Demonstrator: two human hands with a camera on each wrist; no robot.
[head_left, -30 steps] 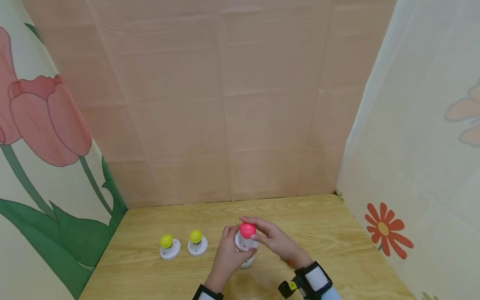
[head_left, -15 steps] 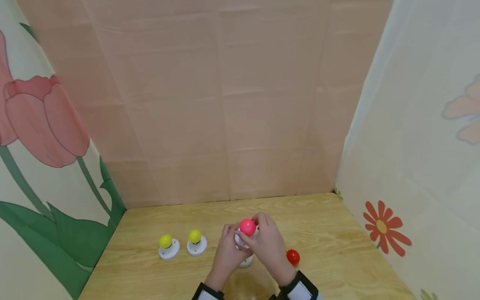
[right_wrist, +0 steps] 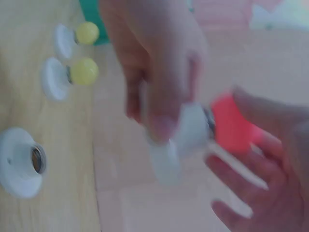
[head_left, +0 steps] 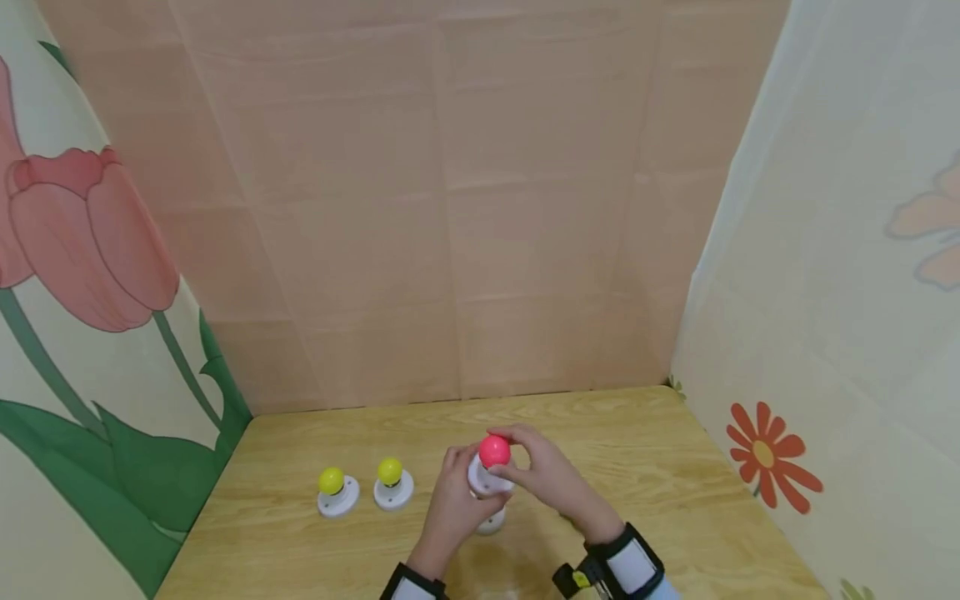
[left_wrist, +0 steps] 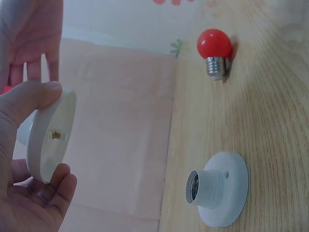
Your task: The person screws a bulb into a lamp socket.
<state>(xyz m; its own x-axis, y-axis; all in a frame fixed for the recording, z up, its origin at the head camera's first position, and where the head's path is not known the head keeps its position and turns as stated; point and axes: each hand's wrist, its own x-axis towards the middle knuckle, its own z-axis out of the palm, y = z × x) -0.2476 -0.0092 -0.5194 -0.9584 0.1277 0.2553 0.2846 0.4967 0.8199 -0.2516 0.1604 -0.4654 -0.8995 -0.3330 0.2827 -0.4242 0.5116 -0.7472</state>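
Note:
My left hand (head_left: pixel 456 510) grips a white lamp holder (left_wrist: pixel 52 133) by its round base, raised over the table and tilted. A red bulb (right_wrist: pixel 233 123) sits in the mouth of this holder, a bit of its metal thread showing at the joint. My right hand (head_left: pixel 551 473) pinches the bulb's globe between thumb and fingers. Below the hands an unfilled white lamp holder (left_wrist: pixel 215 189) stands on the table, its socket facing up; in the head view my left hand partly covers it. A second red bulb (left_wrist: pixel 215 50) lies on the table, hidden behind my right arm in the head view.
Two white holders with yellow bulbs (head_left: pixel 332 481) (head_left: pixel 390 472) stand on the wooden table (head_left: pixel 300 433) to the left. A brown cloth (head_left: pixel 450 250) hangs at the back, with printed sheets on both sides.
My right hand turned inward over the red bulb, then swung back out to the right, its fingers still on the globe. My left hand and the holder have stayed nearly in place.

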